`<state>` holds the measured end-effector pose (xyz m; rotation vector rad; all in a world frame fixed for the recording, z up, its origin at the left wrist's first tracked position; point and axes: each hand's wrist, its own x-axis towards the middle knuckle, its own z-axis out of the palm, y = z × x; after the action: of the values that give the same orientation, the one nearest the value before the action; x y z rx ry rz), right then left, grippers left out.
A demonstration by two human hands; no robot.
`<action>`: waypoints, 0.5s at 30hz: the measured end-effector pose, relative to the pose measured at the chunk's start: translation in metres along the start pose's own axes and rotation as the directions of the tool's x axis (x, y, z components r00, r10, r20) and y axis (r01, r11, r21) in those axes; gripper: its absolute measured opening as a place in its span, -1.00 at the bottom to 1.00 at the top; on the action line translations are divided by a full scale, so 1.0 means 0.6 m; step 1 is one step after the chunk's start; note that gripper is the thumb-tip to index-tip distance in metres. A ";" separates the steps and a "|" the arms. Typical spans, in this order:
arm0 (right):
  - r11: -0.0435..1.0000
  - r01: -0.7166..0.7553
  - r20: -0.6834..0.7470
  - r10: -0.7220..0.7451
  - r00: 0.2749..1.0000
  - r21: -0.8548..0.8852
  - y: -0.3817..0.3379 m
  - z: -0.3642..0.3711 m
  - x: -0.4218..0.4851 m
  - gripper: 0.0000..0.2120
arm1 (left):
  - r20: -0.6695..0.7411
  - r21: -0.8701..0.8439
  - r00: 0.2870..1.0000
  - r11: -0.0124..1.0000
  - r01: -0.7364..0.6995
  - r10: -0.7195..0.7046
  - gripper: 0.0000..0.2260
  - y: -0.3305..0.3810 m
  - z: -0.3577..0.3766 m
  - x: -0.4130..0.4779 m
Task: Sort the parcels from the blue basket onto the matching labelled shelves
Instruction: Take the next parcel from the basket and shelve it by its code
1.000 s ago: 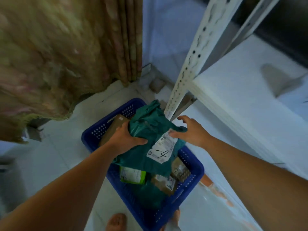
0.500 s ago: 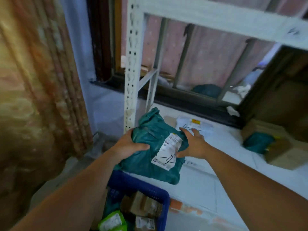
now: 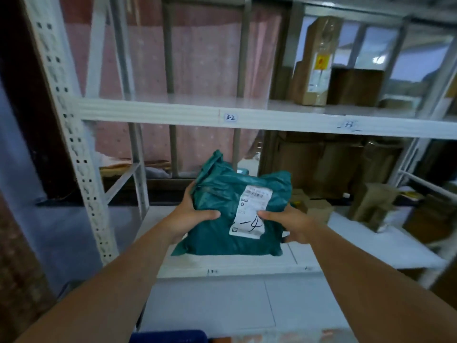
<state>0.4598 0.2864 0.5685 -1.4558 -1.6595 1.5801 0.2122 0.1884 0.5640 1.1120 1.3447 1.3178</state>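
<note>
Two grips on one teal parcel [image 3: 217, 236]. Left grip [image 3: 190, 216] is curled round its left edge, thumb on top. Right grip [image 3: 294, 225] holds the right edge, thumb on the white label [image 3: 249, 214], whose handwriting ends in "4". Parcel is held over the front of the lower shelf [image 3: 346, 241], below the beam tagged "3-2" [image 3: 230, 117]. Blue basket [image 3: 168, 336] rim shows at the bottom edge.

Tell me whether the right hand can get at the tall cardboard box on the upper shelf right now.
Probably not yet. The right hand grips the green parcel together with the left hand, so it is occupied. Nothing stands in front of the tall cardboard box on the upper shelf.
</note>
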 end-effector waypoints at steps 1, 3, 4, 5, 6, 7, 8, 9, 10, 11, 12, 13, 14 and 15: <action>1.000 -0.006 -0.005 0.006 1.000 0.016 0.004 -0.025 -0.011 -0.12 | 0.018 0.035 1.000 0.999 -0.022 0.022 -0.17 0.010 0.027 0.004; 0.999 0.027 -0.055 -0.024 0.998 0.046 0.010 -0.076 -0.037 -0.32 | 0.066 0.173 0.997 0.984 -0.045 0.034 -0.33 0.030 0.081 0.006; 0.997 0.053 -0.092 -0.047 0.995 0.065 0.014 -0.102 -0.049 -0.43 | 0.087 0.250 0.996 0.967 -0.058 0.037 -0.40 0.040 0.109 0.007; 0.992 0.088 -0.120 -0.077 0.990 0.095 0.017 -0.129 -0.060 -0.54 | 0.092 0.306 0.995 0.949 -0.072 0.046 -0.47 0.048 0.136 0.009; 0.985 0.128 -0.138 -0.111 0.984 0.120 0.021 -0.155 -0.070 -0.66 | 0.088 0.336 0.995 0.938 -0.082 0.056 -0.53 0.056 0.164 0.013; 0.976 0.163 -0.148 -0.142 0.979 0.142 0.023 -0.181 -0.080 -0.76 | 0.081 0.338 0.994 0.937 -0.090 0.066 -0.56 0.062 0.191 0.016; 0.967 0.199 -0.162 -0.174 0.971 0.158 0.024 -0.204 -0.092 -0.80 | 0.072 0.330 0.995 0.939 -0.093 0.073 -0.59 0.067 0.218 0.018; 0.957 0.231 -0.179 -0.200 0.963 0.174 0.023 -0.226 -0.102 -0.82 | 0.066 0.313 0.994 0.944 -0.101 0.085 -0.59 0.073 0.243 0.021; 0.948 0.259 -0.201 -0.222 0.954 0.183 0.023 -0.247 -0.108 -0.81 | 0.059 0.304 0.993 0.946 -0.111 0.098 -0.59 0.080 0.265 0.024; 0.938 0.287 -0.220 -0.244 0.945 0.195 0.021 -0.267 -0.115 -0.75 | 0.050 0.304 0.992 0.945 -0.124 0.114 -0.59 0.088 0.285 0.028; 0.925 0.316 -0.238 -0.265 0.934 0.211 0.019 -0.286 -0.119 -0.70 | 0.036 0.315 0.991 0.939 -0.137 0.133 -0.59 0.099 0.305 0.028; 0.909 0.346 -0.257 -0.286 0.923 0.230 0.014 -0.302 -0.124 -0.66 | 0.020 0.330 0.987 0.931 -0.156 0.158 -0.60 0.110 0.323 0.030; 0.892 0.380 -0.278 -0.310 0.909 0.246 0.008 -0.317 -0.128 -0.63 | -0.006 0.348 0.983 0.922 -0.168 0.182 -0.60 0.122 0.338 0.030; 0.874 0.410 -0.301 -0.330 0.895 0.261 -0.001 -0.330 -0.132 -0.59 | -0.032 0.354 0.978 0.917 -0.182 0.206 -0.60 0.136 0.353 0.029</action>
<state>0.6561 0.3085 0.6484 -1.0405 -1.3626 1.3126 0.4182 0.2429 0.6442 1.4863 1.5952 1.2972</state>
